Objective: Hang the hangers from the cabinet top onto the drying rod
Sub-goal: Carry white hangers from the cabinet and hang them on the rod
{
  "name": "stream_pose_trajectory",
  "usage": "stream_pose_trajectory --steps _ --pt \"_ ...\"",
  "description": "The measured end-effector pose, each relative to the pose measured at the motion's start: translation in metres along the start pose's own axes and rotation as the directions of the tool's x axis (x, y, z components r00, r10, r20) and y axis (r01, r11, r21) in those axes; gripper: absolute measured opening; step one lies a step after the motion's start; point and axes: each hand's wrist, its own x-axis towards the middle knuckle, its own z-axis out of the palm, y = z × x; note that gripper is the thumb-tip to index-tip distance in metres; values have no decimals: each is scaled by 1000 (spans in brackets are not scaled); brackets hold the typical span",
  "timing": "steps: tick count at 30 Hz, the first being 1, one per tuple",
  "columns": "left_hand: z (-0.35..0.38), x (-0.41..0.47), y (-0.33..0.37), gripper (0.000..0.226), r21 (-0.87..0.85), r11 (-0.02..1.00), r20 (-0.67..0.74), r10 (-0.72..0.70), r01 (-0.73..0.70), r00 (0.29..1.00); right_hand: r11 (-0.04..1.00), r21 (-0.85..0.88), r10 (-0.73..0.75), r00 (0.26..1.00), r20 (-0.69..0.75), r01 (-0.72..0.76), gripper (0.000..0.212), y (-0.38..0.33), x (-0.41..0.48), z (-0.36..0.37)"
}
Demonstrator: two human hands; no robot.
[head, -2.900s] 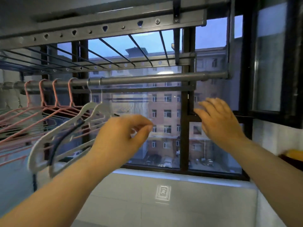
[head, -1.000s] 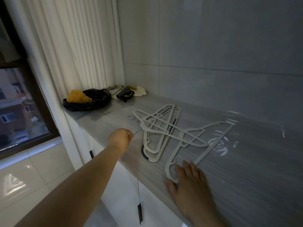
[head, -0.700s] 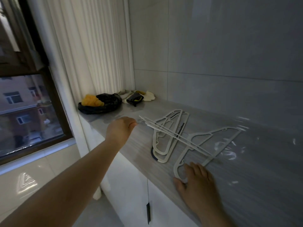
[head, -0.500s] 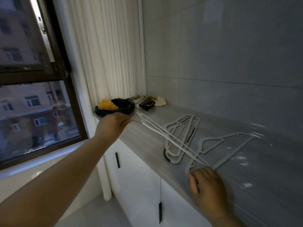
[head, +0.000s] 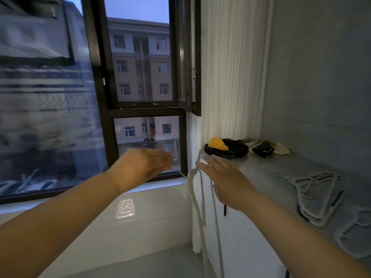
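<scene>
My left hand (head: 140,167) is raised in front of the window and pinches the thin metal hook of the white hangers (head: 197,199). They dangle edge-on and blurred between my two hands, off the cabinet. My right hand (head: 224,181) has straight fingers and rests against the hanging frames near their top. More white hangers (head: 317,197) lie flat in an overlapping pile on the grey cabinet top (head: 271,171) at the right, one partly cut off by the frame edge (head: 359,229). The drying rod is out of view.
A dark-framed window (head: 144,111) fills the left and centre, with a white tiled sill wall below. A white curtain (head: 230,67) hangs in the corner. A black bag with a yellow item (head: 224,147) and small cloth items (head: 265,147) sit at the cabinet's far end.
The white hangers were lifted off the cabinet top by their hook and now hang in the air. My right hand left the cabinet and came up to them. The view swung left toward the window.
</scene>
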Motion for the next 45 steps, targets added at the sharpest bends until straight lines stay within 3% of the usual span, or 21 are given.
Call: stream_pose_trajectory --steps 3,5,7,10,11,13,15,19,24,28,33,36,39,42,45 --pt "-37 -58 -9 63 -2 1000 24 -13 13 1000 988 -10 -151 988 -4 151 68 -59 34 1" --pt "-61 -94 -17 61 11 999 23 -48 47 999 974 -18 -227 974 17 228 49 -99 50 -4" --pt "-83 -130 -23 59 23 993 17 -113 113 993 963 -15 -268 962 60 269 32 -141 62 -16" --pt "-108 -181 -36 41 -37 957 -58 -289 287 956 969 85 -245 955 165 234 29 -202 77 -35" --pt "-116 -196 -41 31 -124 920 -108 -384 371 917 970 106 -236 956 177 219 29 -220 82 -40" --pt "-131 -223 -46 40 -415 751 -158 -616 514 772 967 134 -237 956 172 215 30 -253 92 -49" --pt "-145 -243 -49 46 -587 504 -34 -797 634 602 950 181 -277 953 119 254 30 -285 99 -60" --pt "-165 -287 -60 42 -432 375 107 -882 820 460 904 242 -369 929 21 353 26 -347 116 -81" --pt "-199 -333 -82 20 -103 299 18 -953 948 303 832 306 -462 883 -81 463 21 -418 136 -101" --pt "-225 -353 -92 15 -112 289 -12 -957 951 289 798 332 -485 863 -145 504 14 -452 145 -114" --pt "-259 -363 -104 22 -109 316 -85 -947 942 308 785 307 -448 835 -320 539 40 -471 156 -140" --pt "-278 -360 -112 23 -40 293 -124 -950 955 286 850 57 -419 739 -527 523 38 -468 165 -165" --pt "-293 -353 -123 23 20 258 -179 -950 966 257 909 -179 -400 666 -629 377 36 -460 174 -184" --pt "-304 -346 -139 20 -4 209 -205 -957 978 203 935 -286 -344 718 -604 208 38 -451 185 -193" --pt "-308 -338 -156 22 -14 187 -204 -962 982 180 946 -295 -288 777 -560 137 46 -442 191 -197"
